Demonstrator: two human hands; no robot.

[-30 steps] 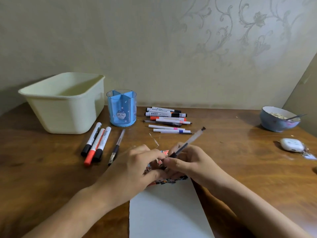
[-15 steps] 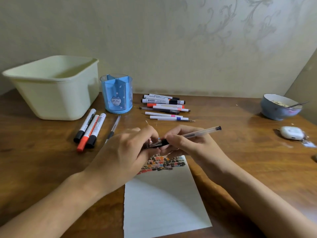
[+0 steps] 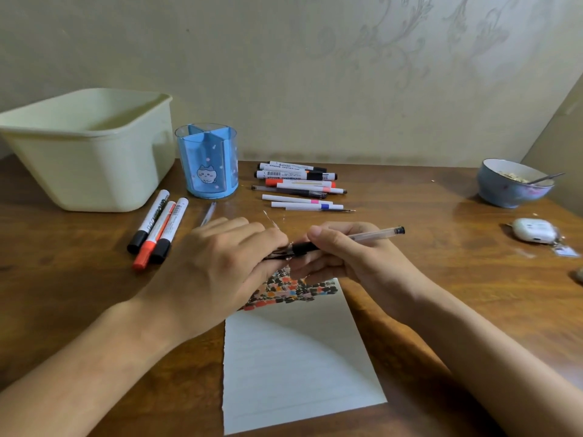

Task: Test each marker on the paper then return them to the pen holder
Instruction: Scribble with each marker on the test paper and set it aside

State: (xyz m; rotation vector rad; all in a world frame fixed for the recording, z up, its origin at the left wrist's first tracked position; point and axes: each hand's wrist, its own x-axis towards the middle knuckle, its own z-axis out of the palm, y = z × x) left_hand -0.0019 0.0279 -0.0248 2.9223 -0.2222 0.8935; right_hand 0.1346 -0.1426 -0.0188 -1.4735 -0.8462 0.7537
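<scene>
Pen (image 3: 372, 235) in the hands is a clear one with a black grip; it lies flat, pointing left and right, just above the far end of the paper (image 3: 296, 357); its black tail end sticks out to the right, and its tip end points left; the right hand (image 3: 353, 253) has its fingers and thumb curled round the middle of the pen; the left hand (image 3: 220, 263) pinches something dark at the tip end, most likely the cap, though the fingers hide it; so both hands are closed on this one pen; the paper has many small colour marks at its far end, under the hands; the pen holder (image 3: 206, 162) stands far and to the left, nearer the left hand; it looks like it has nothing in it; three fat markers (image 3: 157, 228) lie near it on the left; more pens (image 3: 299, 187) lie in a bunch on its right; to drop the pen in, a hand would have to tip it up on end and carry it far and left.
</scene>
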